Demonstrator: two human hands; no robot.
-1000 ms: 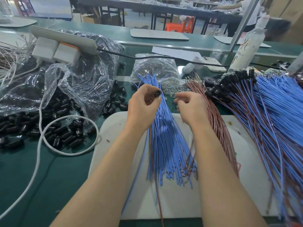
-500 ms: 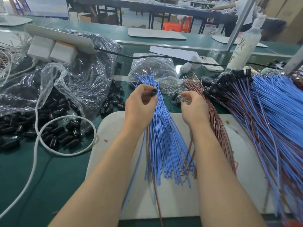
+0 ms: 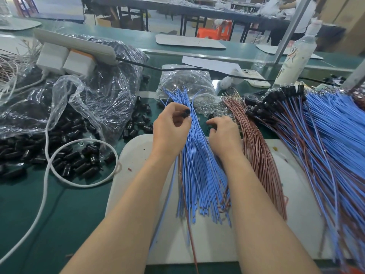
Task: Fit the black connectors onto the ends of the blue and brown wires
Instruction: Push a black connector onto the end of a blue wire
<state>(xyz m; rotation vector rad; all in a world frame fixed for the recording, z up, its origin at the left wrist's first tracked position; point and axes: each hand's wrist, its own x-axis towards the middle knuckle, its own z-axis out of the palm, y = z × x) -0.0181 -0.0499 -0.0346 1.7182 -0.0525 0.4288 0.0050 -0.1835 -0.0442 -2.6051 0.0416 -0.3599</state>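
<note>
Head view. The left hand [image 3: 169, 129] is raised over the far edge of the white board [image 3: 134, 155], forearm running in from the near edge, wrist bent. Its grip is closed: thumb and forefinger pinch one black connector [image 3: 185, 112] just above the far ends of the blue wires [image 3: 199, 165]. The right hand [image 3: 225, 133] lies palm down at the board's far edge, between the blue wires and the brown wires [image 3: 258, 155], with its fingers curled. The back of the hand hides its grip, so whether it holds anything cannot be told.

The blue wires fan down the middle of the board; the brown wires curve along its right half. Right of the board lies a heap of wired connectors [image 3: 325, 145]. Left of it, loose connectors [image 3: 75, 163] spill from a clear plastic bag [image 3: 94, 95] across the green surface [image 3: 59, 214], and a white cable [image 3: 47, 175] loops over them. Beyond the board sit a small bag of clear parts [image 3: 185, 80] and a bottle [image 3: 294, 56].
</note>
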